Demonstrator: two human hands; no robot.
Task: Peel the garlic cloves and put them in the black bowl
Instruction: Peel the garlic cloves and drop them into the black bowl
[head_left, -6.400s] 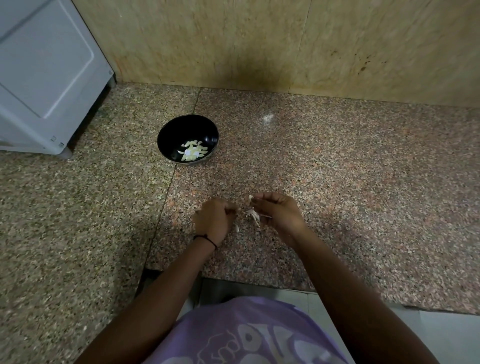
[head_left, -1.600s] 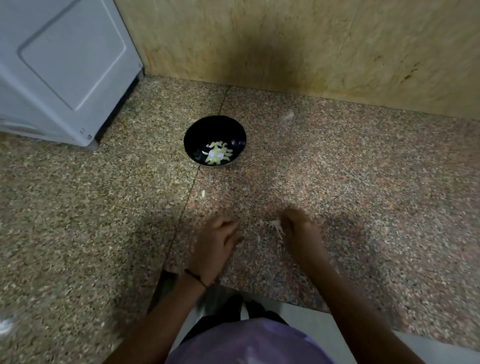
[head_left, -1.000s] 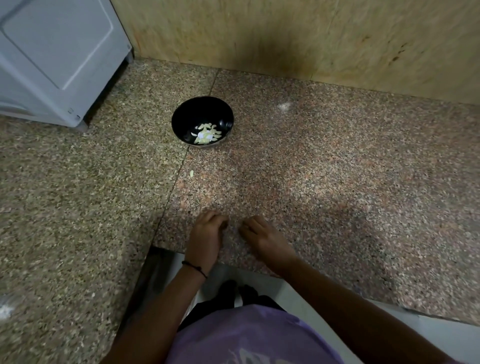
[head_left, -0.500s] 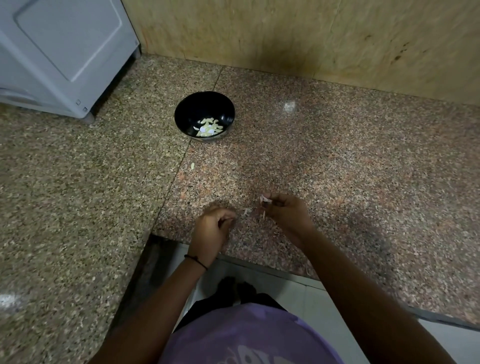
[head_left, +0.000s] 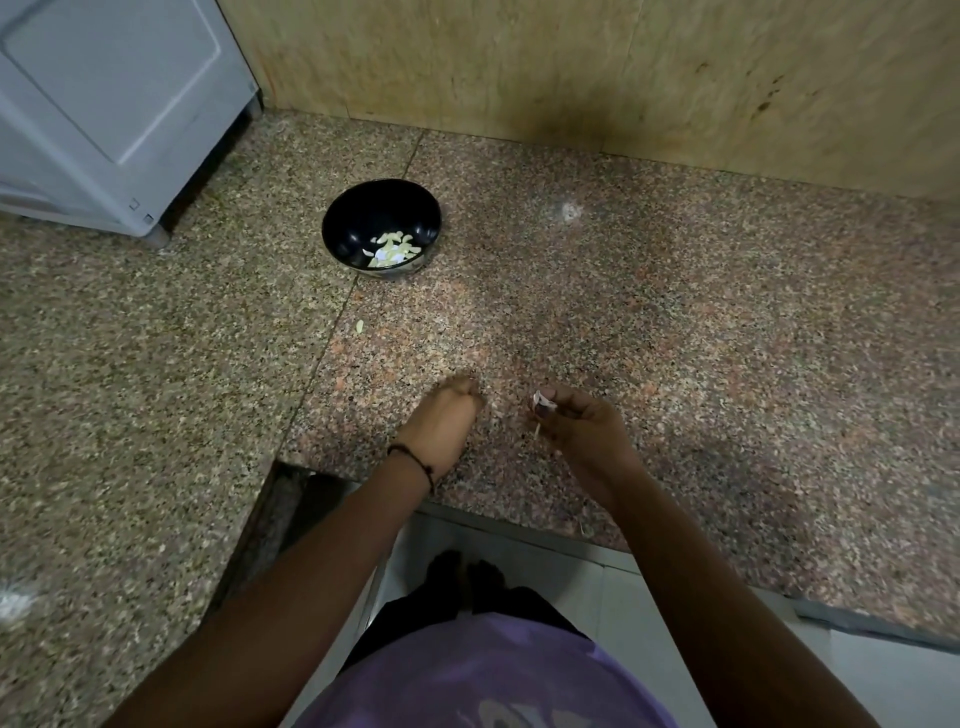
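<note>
black bowl: upright, peeled cloves inside | stray clove: near it, apparently peeled

Speckled polished granite counter; glossy black bowl; papery garlic skin.

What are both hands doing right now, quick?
Left hand: curled shut, but I cannot tell if it holds anything.
Right hand: closed, pinching a small pale garlic piece.

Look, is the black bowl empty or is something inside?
Not empty. The black bowl holds a small pile of peeled garlic cloves at its bottom.
</note>
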